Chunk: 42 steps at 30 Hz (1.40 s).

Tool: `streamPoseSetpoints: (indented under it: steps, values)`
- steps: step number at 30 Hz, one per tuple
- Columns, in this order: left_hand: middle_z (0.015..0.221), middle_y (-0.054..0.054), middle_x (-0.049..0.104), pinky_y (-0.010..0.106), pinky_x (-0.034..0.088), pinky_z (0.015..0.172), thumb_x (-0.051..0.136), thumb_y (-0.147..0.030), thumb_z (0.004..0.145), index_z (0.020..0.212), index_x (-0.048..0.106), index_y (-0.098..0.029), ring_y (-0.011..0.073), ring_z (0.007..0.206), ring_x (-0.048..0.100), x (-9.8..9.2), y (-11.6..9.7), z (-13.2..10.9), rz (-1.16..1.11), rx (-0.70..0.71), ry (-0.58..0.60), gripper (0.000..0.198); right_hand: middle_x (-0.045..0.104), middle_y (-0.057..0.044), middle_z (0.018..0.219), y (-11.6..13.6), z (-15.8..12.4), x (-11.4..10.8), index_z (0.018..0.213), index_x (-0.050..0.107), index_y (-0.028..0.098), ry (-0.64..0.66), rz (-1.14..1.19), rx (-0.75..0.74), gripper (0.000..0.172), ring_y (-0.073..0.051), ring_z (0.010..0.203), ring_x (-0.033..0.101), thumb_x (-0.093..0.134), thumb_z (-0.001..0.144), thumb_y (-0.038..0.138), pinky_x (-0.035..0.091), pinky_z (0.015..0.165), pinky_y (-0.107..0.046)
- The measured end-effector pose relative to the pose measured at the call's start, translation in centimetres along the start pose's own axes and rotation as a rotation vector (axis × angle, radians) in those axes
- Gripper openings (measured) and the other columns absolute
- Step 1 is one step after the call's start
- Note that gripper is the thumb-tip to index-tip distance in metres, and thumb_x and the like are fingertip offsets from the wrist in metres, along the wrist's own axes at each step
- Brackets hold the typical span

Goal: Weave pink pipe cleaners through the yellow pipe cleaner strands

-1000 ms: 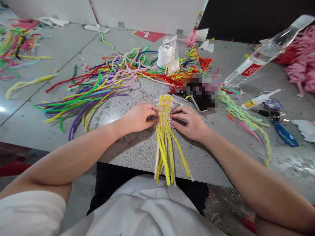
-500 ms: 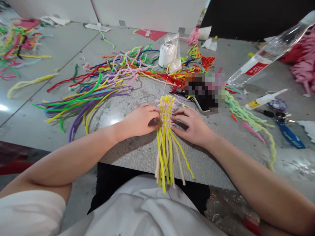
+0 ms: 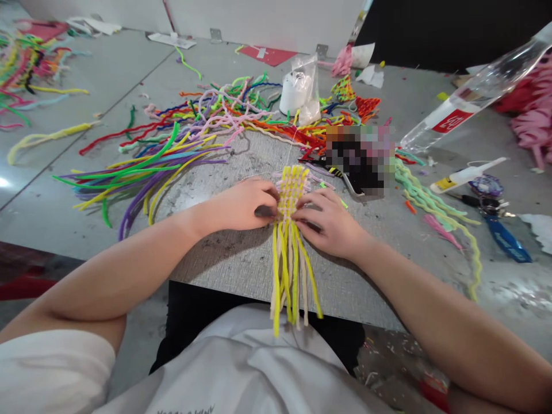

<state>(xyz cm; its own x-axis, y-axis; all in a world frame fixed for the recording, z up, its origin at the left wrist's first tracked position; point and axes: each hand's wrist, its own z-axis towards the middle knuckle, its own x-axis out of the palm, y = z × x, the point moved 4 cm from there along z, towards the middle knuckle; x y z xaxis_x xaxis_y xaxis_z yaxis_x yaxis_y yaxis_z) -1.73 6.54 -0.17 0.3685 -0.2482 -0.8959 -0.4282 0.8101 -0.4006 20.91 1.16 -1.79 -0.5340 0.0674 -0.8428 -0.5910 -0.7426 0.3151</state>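
Single head-worn view: we look forward and steeply down, close over the worktop (image 3: 241, 270) at our lap's edge.

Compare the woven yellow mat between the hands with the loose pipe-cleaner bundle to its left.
The woven yellow and pink pipe-cleaner mat is interlaced in a tight grid; the loose green, yellow and purple pipe-cleaner bundle lies fanned out, unwoven. The left hand and the right hand pinch the mat; the bundle lies untouched. Both rest on the grey table.
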Motion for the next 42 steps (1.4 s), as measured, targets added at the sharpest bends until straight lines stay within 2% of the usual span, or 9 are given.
streamPoseSetpoints:
  steps: [5,12,21,28,31,35,42]
  values:
    - [0.122,0.009,0.078,0.043,0.056,0.105,0.079,-0.027,0.096,0.095,0.087,-0.024,0.0267,0.113,0.075,0.3,0.1,0.0,-0.027,-0.025,-0.008,0.008,0.079,-0.011,0.119,-0.3,0.0,0.6,0.111,0.084,0.024,0.014,0.037,-0.037,0.020,-0.033,0.115,0.068,0.065,0.109,0.024,0.054,0.104,-0.056]
    - [0.123,0.009,0.076,0.047,0.054,0.110,0.080,-0.026,0.095,0.096,0.087,-0.024,0.0284,0.116,0.073,0.5,-0.1,-0.1,-0.014,-0.065,-0.018,0.008,0.078,-0.012,0.125,-0.8,-0.2,0.7,0.113,0.088,0.028,0.052,0.046,-0.036,0.023,-0.033,0.121,0.067,0.065,0.111,0.028,0.054,0.107,-0.056]
    - [0.121,0.009,0.078,0.042,0.056,0.105,0.081,-0.026,0.093,0.096,0.088,-0.023,0.0265,0.111,0.075,0.6,0.0,0.2,-0.015,-0.068,-0.020,0.008,0.073,-0.016,0.133,0.0,-0.1,0.6,0.135,0.081,0.024,0.182,-0.052,-0.029,0.036,-0.036,0.124,0.061,0.051,0.117,0.031,0.052,0.109,-0.057]
    - [0.122,0.009,0.077,0.044,0.055,0.108,0.080,-0.026,0.096,0.097,0.091,-0.026,0.0271,0.114,0.075,0.8,-0.1,-0.1,-0.029,-0.073,-0.026,0.010,0.070,-0.014,0.134,-0.1,0.0,0.8,0.139,0.078,0.027,0.225,-0.063,-0.023,0.038,-0.035,0.127,0.057,0.047,0.118,0.032,0.048,0.112,-0.056]
    - [0.121,0.009,0.079,0.042,0.057,0.105,0.081,-0.025,0.094,0.095,0.089,-0.024,0.0269,0.111,0.076,0.7,-0.1,0.1,-0.016,-0.073,-0.024,0.008,0.069,-0.015,0.135,0.0,0.1,0.9,0.142,0.075,0.025,0.246,-0.097,-0.015,0.041,-0.035,0.125,0.056,0.043,0.119,0.034,0.047,0.110,-0.055]
    - [0.117,0.010,0.080,0.042,0.058,0.103,0.081,-0.026,0.092,0.093,0.084,-0.020,0.0276,0.109,0.077,0.4,-0.1,0.3,0.023,-0.063,-0.025,0.007,0.068,-0.017,0.136,0.4,0.3,0.7,0.149,0.072,0.025,0.281,-0.146,-0.035,0.044,-0.037,0.126,0.054,0.041,0.118,0.032,0.046,0.108,-0.056]
    - [0.114,0.012,0.081,0.044,0.059,0.105,0.076,-0.029,0.097,0.100,0.082,-0.019,0.0283,0.109,0.078,0.2,-0.3,0.4,0.035,-0.017,-0.007,0.012,0.069,-0.017,0.133,0.5,1.4,0.9,0.144,0.073,0.022,0.333,-0.187,-0.058,0.041,-0.039,0.122,0.053,0.054,0.108,0.028,0.044,0.104,-0.055]
